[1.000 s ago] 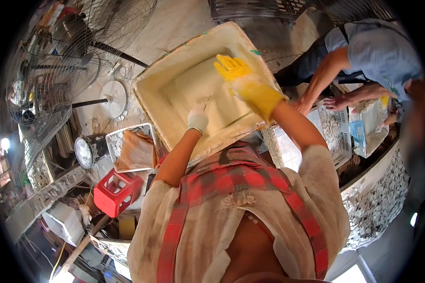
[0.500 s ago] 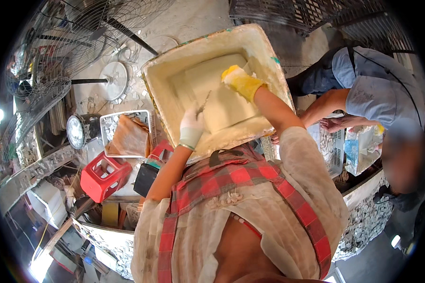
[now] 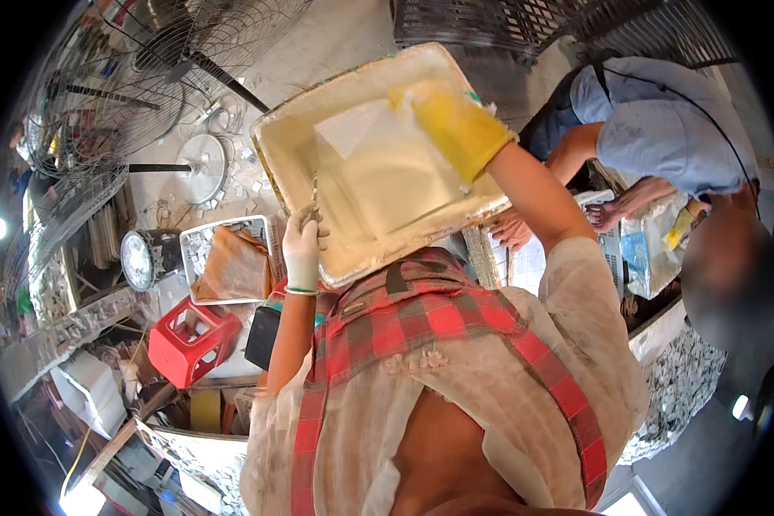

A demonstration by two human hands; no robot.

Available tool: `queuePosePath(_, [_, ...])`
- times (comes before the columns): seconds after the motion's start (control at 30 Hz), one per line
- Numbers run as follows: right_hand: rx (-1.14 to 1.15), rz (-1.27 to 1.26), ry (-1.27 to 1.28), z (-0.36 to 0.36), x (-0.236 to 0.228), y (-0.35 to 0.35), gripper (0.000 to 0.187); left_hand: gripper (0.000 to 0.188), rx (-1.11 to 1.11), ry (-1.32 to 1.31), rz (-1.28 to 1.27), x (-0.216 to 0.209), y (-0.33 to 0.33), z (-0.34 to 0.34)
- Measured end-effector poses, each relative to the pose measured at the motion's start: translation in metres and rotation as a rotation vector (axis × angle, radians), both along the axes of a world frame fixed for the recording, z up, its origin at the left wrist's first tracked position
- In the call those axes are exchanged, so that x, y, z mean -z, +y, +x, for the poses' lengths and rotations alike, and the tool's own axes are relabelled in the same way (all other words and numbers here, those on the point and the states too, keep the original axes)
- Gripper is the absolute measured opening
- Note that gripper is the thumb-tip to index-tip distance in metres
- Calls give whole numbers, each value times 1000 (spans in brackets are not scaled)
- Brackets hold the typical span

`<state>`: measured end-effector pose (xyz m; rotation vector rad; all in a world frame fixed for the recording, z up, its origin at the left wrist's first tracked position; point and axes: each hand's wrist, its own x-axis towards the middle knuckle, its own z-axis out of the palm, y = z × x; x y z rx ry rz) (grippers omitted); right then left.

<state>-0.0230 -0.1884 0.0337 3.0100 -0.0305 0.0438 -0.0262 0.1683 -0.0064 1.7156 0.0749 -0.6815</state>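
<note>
A large pale tub (image 3: pixel 297 142) smeared with cream-coloured slurry stands tilted in front of me. Inside it lies a flat panel (image 3: pixel 353 129), whose far-left corner shows fine white ridges while cream liquid covers the rest. My right hand (image 3: pixel 460 133), in a thick yellow glove, is over the tub's far right part; its fingers are smeared by motion, and what they hold, if anything, cannot be made out. At the tub's near-left rim, my left hand (image 3: pixel 303 245) in a white glove has its fingers curled round a thin stick-like tool (image 3: pixel 316 185) pointing away from me.
Left of the tub are a white basket (image 3: pixel 271 232) with a brown folded sheet (image 3: pixel 232 262), a red plastic stool (image 3: pixel 189 340) and a wire-caged fan (image 3: pixel 172 69). At right a co-worker in a blue shirt (image 3: pixel 662 129) bends over crates, hands near the tub's right side.
My left hand has moved left, from over the panel to the tub's rim. My right hand has shifted slightly right and away. A ridged white corner of the panel now shows.
</note>
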Motion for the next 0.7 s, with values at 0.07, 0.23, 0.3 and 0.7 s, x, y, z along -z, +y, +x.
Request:
queuePosePath(0.07, [-11,11,-74,-3,-46,2,18,43,54,49,-24,14,-1,0])
queuePosePath(0.23, [-69,96,-252,-27,-141,-2,22,45,185,162,-80,13,-13,-11])
queuePosePath(0.3, [-77,144,-306,-48,-171,-5,24,46,238,218,-191,5,-24,-12])
queuePosePath(0.7, [367,421,-481,-307,-214,-2,38,43,754,323,-449,-53,-95,-29])
